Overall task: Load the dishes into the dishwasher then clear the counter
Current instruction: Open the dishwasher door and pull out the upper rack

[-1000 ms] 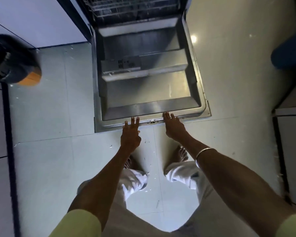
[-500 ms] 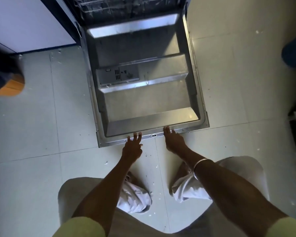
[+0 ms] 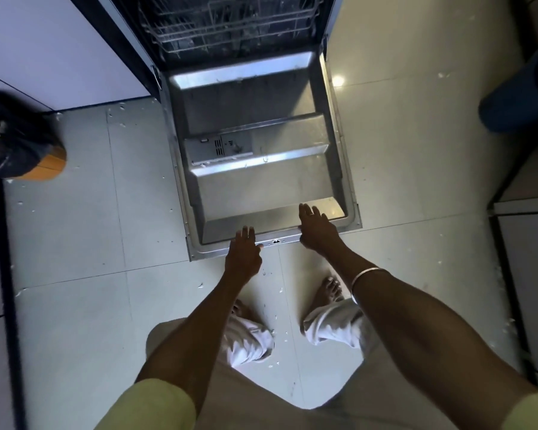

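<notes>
From the head camera I look straight down at the dishwasher door [image 3: 261, 169], which lies folded down flat over the pale floor tiles [image 3: 75, 228] with its steel inner face up. My left hand [image 3: 243, 256] rests on the near rim of the door with the fingers straight and together, gripping nothing. My right hand [image 3: 319, 229] lies just beside it on the same rim, fingers spread and reaching a little onto the inner panel, also holding nothing; a thin bangle [image 3: 365, 279] circles that wrist. Around me, a dark rounded object with an orange base [image 3: 22, 144] sits on the floor at far left, well apart from the door, and something blue [image 3: 519, 97] shows at the right edge; I cannot tell what either is. White cabinet fronts [image 3: 44, 48] stand left of the machine. My bare feet stand just short of the door edge, and small white flecks dot the tiles. Inside the dishwasher, the lower wire rack [image 3: 230, 29] sits pushed in; it is dark there and I cannot make out any dishes. The detergent compartment [image 3: 221, 147] on the door appears closed.
</notes>
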Available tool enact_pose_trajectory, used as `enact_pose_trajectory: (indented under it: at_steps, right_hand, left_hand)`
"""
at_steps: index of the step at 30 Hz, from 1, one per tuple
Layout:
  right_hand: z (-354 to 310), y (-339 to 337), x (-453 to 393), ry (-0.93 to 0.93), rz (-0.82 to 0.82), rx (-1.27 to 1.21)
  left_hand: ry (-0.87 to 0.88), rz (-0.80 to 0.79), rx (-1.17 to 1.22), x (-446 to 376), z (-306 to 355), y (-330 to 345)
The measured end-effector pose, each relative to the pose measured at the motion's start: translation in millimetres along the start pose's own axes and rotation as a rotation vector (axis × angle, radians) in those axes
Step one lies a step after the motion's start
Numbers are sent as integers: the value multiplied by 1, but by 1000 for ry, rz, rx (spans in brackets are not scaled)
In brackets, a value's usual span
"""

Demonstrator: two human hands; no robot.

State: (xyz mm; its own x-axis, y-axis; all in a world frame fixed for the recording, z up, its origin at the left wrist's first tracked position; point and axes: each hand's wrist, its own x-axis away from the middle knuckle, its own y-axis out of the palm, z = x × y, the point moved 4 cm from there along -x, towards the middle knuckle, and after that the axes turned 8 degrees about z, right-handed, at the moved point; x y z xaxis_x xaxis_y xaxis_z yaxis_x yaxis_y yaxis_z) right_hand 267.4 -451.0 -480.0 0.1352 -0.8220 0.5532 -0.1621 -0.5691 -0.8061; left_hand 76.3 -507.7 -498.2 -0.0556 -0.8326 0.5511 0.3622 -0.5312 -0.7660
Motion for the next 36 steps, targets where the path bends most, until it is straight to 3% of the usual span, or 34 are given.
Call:
enact_pose_trajectory:
  at_steps: [5,17,24,33,36]
  right_hand:
    - [-21,-67,39,-28,-16,38]
    - [-89,-264,88,-52,161,-36]
    - [-101,-311,57,-121,211,-31]
    - [-99,-395,-65,-267,353,-34]
    - [-97,-418,-112,-276,430,-36]
  left_hand:
    - [97,152,-41,34,41,-88]
    - [151,245,-83,77,94,-282]
    - [137,364,86,49,104,-343]
    - [74,560,146,-58,118,-410]
    - [127,624,127,-107,112,-426]
